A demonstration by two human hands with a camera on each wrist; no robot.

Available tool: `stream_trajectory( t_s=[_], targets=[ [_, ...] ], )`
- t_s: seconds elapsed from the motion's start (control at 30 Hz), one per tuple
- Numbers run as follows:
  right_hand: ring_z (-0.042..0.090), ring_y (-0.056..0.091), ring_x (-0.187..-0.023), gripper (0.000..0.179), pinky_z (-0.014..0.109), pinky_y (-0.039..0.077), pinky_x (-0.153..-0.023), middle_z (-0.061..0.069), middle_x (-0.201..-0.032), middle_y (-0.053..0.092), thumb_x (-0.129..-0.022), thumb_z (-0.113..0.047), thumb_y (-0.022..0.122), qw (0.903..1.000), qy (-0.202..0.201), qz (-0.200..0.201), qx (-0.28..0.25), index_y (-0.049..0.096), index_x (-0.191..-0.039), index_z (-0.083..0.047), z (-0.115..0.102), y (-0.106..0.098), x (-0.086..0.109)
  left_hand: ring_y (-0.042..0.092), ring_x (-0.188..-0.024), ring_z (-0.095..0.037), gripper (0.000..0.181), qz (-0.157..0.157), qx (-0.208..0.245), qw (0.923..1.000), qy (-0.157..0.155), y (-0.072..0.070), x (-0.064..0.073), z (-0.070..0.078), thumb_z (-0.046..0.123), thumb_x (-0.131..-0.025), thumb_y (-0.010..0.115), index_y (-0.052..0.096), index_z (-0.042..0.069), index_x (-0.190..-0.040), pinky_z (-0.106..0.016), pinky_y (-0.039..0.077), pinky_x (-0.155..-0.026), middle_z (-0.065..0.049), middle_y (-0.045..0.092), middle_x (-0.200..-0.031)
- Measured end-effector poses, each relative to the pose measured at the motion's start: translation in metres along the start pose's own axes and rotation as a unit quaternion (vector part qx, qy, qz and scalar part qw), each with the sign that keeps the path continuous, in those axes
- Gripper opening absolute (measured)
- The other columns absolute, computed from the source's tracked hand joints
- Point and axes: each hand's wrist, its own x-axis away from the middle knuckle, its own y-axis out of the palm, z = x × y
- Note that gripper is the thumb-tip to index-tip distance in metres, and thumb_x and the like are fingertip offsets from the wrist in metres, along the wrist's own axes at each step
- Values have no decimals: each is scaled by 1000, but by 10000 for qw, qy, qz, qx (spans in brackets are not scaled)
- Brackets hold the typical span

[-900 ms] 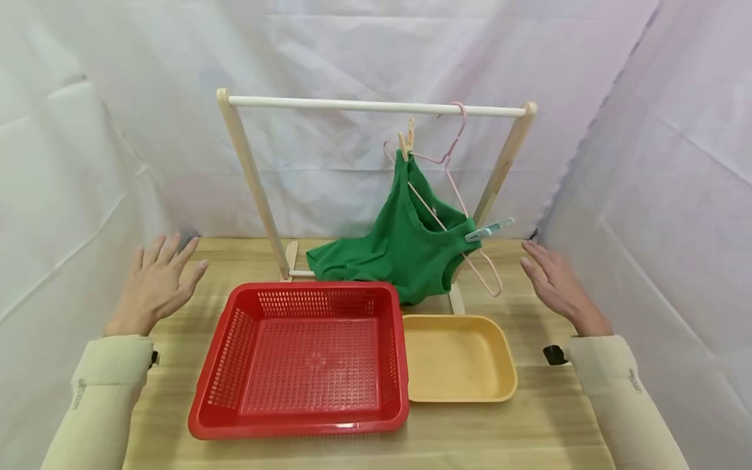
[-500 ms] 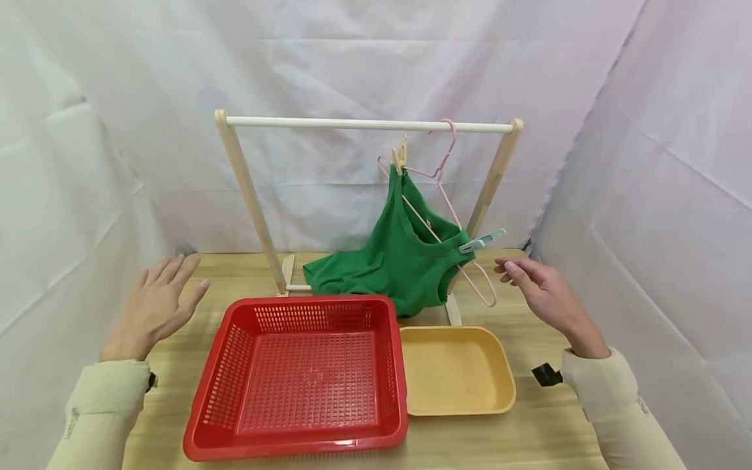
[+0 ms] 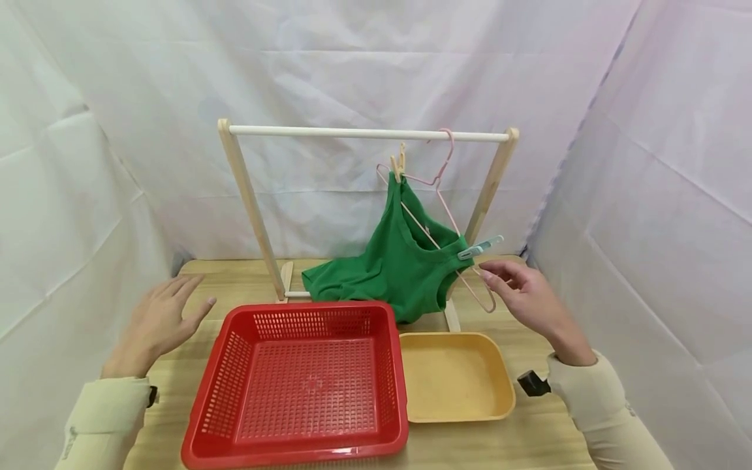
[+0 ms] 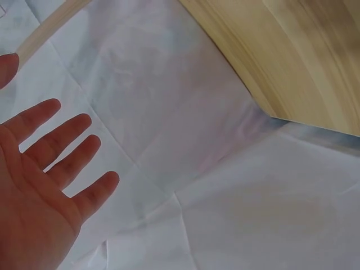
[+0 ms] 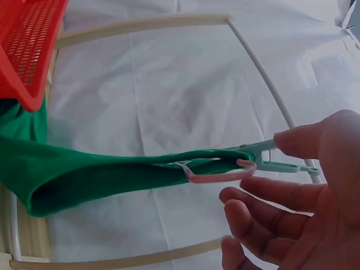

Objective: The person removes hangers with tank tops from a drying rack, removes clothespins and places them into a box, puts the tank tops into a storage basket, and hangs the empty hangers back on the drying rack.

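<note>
A green sleeveless top (image 3: 382, 261) hangs askew from a pink hanger (image 3: 444, 163) on the rack's white bar. A yellowish clothespin (image 3: 397, 164) clips one shoulder, and a pale blue clothespin (image 3: 480, 247) (image 5: 273, 163) clips the other. My right hand (image 3: 525, 300) (image 5: 292, 208) is beside the pale blue clothespin and the hanger's lower corner, fingers bent loosely and thumb apart from them. Its thumb overlaps the clothespin in the right wrist view; contact cannot be told. My left hand (image 3: 158, 320) (image 4: 39, 185) is held over the table's left side with fingers spread, holding nothing.
A wooden rack (image 3: 249, 196) stands at the back. In front of it are a red perforated basket (image 3: 294, 450) and, to its right, a shallow yellow tray (image 3: 458, 414) on the wooden table (image 3: 214, 269). White cloth walls (image 3: 675, 228) close in the sides and back.
My right hand has moved inward to the left, toward the pale blue clothespin, and its fingers have bent. The left hand stays nearly in place. The head view has tilted slightly upward.
</note>
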Motion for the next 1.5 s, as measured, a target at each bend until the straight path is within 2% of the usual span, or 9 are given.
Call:
stream_trajectory(
  t_s=[0.17, 0.33, 0.57, 0.73, 0.97, 1.1, 1.27, 1.5],
  targets=[
    [19, 58, -83, 33, 27, 50, -68, 4, -105, 69, -102, -34, 56, 9996, 259, 18, 69, 68, -122, -10, -3, 7, -1, 53, -116, -50, 55, 76, 163, 9998, 42, 2, 7, 3, 31, -94, 66, 54, -4, -135, -65, 41, -92, -28, 57, -131],
    [17, 56, -78, 36, 27, 47, -63, 6, -99, 67, -101, -37, 57, 9989, 460, 55, -52, 68, -121, -9, -6, 12, -4, 54, -112, -51, 52, 57, 288, 9996, -28, 3, 11, 6, 28, -95, 66, 54, -4, -134, -65, 43, -88, -31, 59, -126],
    [13, 57, -73, 31, 25, 47, -54, 9, -98, 70, -102, -32, 57, 9984, 482, 77, -286, 68, -116, -6, -9, 17, -8, 55, -112, -51, 47, 109, 347, 9993, 72, 5, 12, 13, 23, -94, 67, 57, -4, -131, -64, 43, -89, -32, 61, -122],
    [19, 58, -77, 29, 25, 48, -55, 10, -95, 69, -102, -30, 56, 9982, 503, 62, -313, 68, -113, -6, -8, 18, -9, 56, -109, -52, 45, -12, 362, 9993, 39, 8, 11, 16, 23, -95, 66, 57, -4, -130, -66, 45, -86, -33, 62, -120],
    [20, 58, -71, 28, 25, 47, -52, 12, -86, 68, -103, -27, 55, 9987, 401, 19, -326, 69, -107, -3, -8, 21, -12, 60, -103, -51, 42, 166, 365, 9989, 228, 11, 10, 20, 16, -92, 69, 60, -5, -126, -65, 47, -83, -32, 65, -116],
    [22, 56, -66, 27, 26, 46, -50, 11, -79, 64, -103, -27, 56, 9979, 460, -7, -463, 68, -103, -3, -8, 23, -14, 62, -103, -50, 39, 241, 331, 9988, 273, 12, 9, 23, 15, -91, 69, 62, -5, -124, -63, 48, -85, -30, 66, -114],
    [15, 46, -49, 32, 28, 37, -41, 7, -68, 54, -103, -30, 55, 9957, 595, -70, -707, 69, -105, -1, -7, 26, -15, 62, -103, -50, 36, 158, 280, 9993, 212, 14, 7, 26, 17, -93, 68, 64, -4, -121, -63, 48, -85, -29, 67, -114],
    [11, 34, -42, 35, 28, 27, -38, -3, -54, 40, -105, -31, 50, 9946, 631, 267, -781, 70, -98, -3, -7, 31, -15, 61, -104, -50, 34, -6, 288, 9995, 144, 14, 5, 28, 16, -94, 66, 64, -2, -122, -63, 48, -85, -29, 65, -116]
  ],
)
